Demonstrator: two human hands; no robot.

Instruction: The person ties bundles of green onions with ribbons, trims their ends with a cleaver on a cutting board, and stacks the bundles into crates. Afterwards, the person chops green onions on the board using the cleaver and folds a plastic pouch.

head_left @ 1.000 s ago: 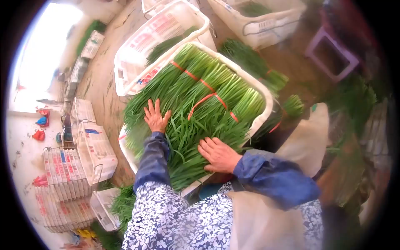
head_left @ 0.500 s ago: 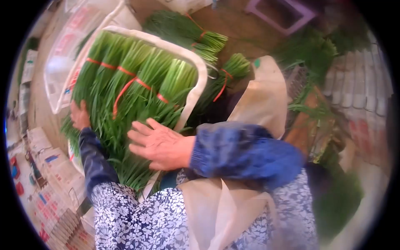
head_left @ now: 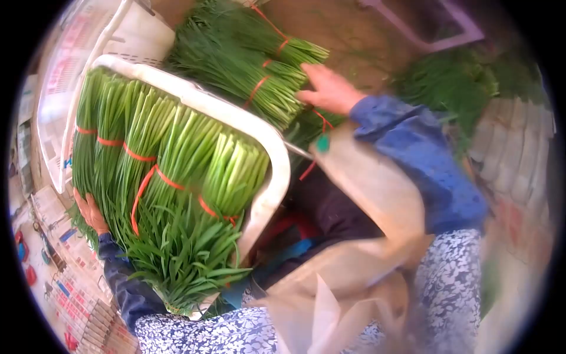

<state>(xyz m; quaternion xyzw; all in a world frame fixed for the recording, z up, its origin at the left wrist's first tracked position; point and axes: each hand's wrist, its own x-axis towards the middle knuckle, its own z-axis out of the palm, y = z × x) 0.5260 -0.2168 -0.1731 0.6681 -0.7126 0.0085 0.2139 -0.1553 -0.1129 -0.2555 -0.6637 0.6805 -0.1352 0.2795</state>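
From where I'm standing, the nearer loose bundle of green stalks (head_left: 277, 88) is lying just beyond the crate's rim (head_left: 277, 171), outside the crate on the far right side. Its long axis is running aslant: the leafy tips are pointing away and to the left, the pale cut ends are facing the person's right hand (head_left: 331, 88). That hand is clearly the nearer one, hovering at those ends with its grip opening between thumb and fingers; nothing is showing inside it, and I can't tell whether the fingertips are touching the stalks. The left hand (head_left: 88, 211) is lying well apart from there, fingers extended and pressing against the leaves on the crate's left side, not closing round anything.

Inside the crate, the packed bundles (head_left: 188, 138) are sitting side by side, cut ends outward, soft flat leaves spilling toward the person. Narrow red ties (head_left: 140, 154) are cinching the smooth, round stems. The crate is showing off-white plastic, thick and rounded at the corner. A tan apron (head_left: 377, 177), creasing stiffly, is draping over the knees, and a blue sleeve (head_left: 421, 159) is wrinkling with a slight sheen. Beyond, a purple frame (head_left: 436, 41) is resting on the brown floor (head_left: 359, 35).
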